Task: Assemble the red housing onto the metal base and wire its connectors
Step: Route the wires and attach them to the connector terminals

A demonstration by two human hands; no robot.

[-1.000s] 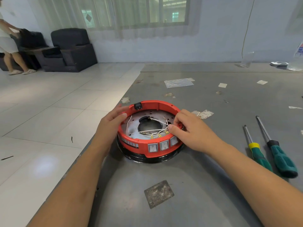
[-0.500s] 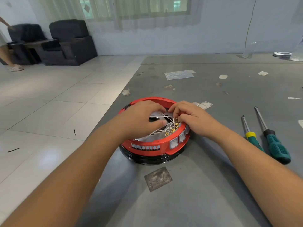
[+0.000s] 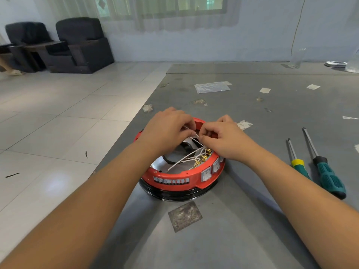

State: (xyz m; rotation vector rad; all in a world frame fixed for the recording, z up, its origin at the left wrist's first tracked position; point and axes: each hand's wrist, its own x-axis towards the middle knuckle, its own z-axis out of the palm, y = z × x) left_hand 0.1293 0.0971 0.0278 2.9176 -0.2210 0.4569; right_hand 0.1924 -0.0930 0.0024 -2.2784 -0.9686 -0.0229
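A red ring-shaped housing sits on a round metal base near the grey table's left edge. White rocker switches face me on its front right. Inside, several white wires end in brass connectors behind the switches. My left hand hovers over the housing's far side and pinches one white wire. My right hand pinches the same wire close beside it. The far rim and part of the interior are hidden by both hands.
Two green-handled screwdrivers lie to the right, one with a yellow collar. A square metal plate lies in front of the housing. Paper scraps and a plastic bag litter the table. Tiled floor and black armchairs are left.
The housing has been turned so the switches now sit at the front right. Both hands rose from the rim and met over the far side, lifting one white wire.
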